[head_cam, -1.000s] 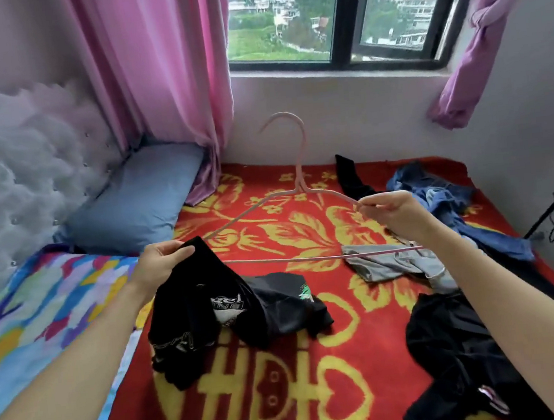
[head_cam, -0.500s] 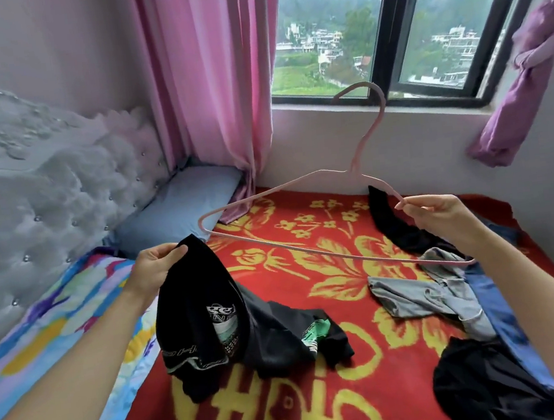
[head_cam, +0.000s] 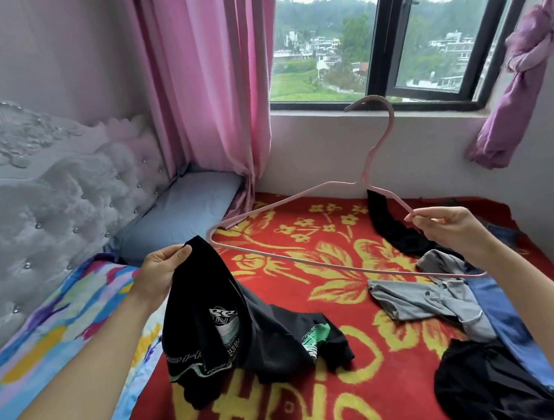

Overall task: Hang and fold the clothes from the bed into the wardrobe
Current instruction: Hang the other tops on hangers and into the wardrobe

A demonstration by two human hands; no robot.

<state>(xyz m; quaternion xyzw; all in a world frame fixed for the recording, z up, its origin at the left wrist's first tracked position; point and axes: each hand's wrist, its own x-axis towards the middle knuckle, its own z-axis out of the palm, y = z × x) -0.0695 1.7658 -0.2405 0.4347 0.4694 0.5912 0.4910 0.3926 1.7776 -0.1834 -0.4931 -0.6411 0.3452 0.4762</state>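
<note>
My left hand [head_cam: 162,269] grips the top edge of a black printed T-shirt [head_cam: 233,324], lifting it so the rest trails onto the red and yellow blanket [head_cam: 324,410]. My right hand [head_cam: 448,229] pinches the right shoulder of a thin pink hanger [head_cam: 307,254], held upright over the bed with its hook toward the window. The hanger's left tip is close to the shirt's raised edge, apart from it. A grey garment [head_cam: 428,296], a blue one [head_cam: 513,328] and black clothes [head_cam: 492,385] lie at the right. No wardrobe shows.
A padded grey headboard [head_cam: 46,206] and blue pillow [head_cam: 180,213] stand at the left, with a multicoloured sheet [head_cam: 43,343] beside the blanket. Pink curtains [head_cam: 208,90] hang by the window [head_cam: 388,44]. Another black piece [head_cam: 386,225] lies near the far wall.
The view has tilted up toward the window. My right hand raised the hanger and brought its left tip near the shirt. My left hand keeps the shirt lifted.
</note>
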